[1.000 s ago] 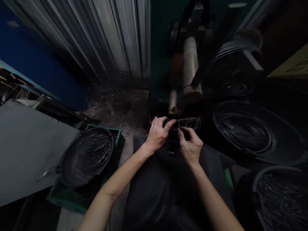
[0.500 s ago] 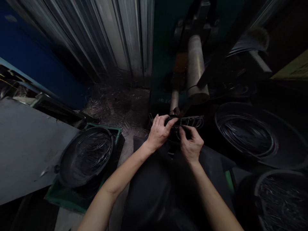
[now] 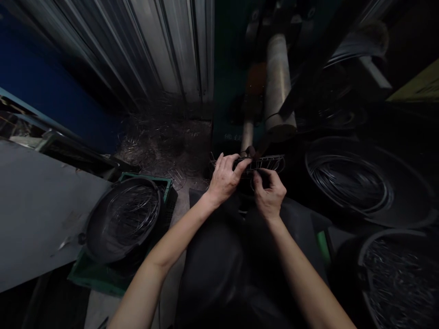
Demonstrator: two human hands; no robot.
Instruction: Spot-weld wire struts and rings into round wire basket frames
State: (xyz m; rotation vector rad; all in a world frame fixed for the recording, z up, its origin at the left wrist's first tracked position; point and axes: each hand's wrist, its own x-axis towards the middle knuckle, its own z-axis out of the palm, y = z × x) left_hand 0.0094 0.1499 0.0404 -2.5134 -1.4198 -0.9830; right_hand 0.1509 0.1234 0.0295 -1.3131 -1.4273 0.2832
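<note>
**A:** What does the figure show at its centre?

**B:** A wire rack [image 3: 264,162], a long narrow frame of thin metal rods, held level just under the tip of a machine's electrode [image 3: 247,135]. The left hand [image 3: 224,178] is closed over the rack's left end, fingers curled across its top rail. The right hand [image 3: 270,194] sits just below the middle of the rack, thumb and forefinger pinched on what looks like a small wire ring [image 3: 254,182]; the light is too dim to be sure of the piece.

**B:** Judged from this, the step is seating the small piece against the rack beneath the electrode.

**A:** How is that done well?

**B:** Keep the rack level and still with the left hand while the right alone makes the fine adjustment. Fingertips should stay clear of the point where the electrode meets the wire, and the two wires should touch squarely before anything presses down.

**A:** And the count?

**B:** One rack in the hands, one pinched piece. Three dark round basins: one of wire rings [image 3: 124,219] at the left, resting on a green crate [image 3: 151,183]; one holding coiled wire [image 3: 356,183] at the right; one of loose short wires [image 3: 401,274] at the lower right. One large metal cylinder [image 3: 278,87] beside the electrode. A heap of scrap wire [image 3: 164,146] lies on the floor behind, too tangled to count.
</note>
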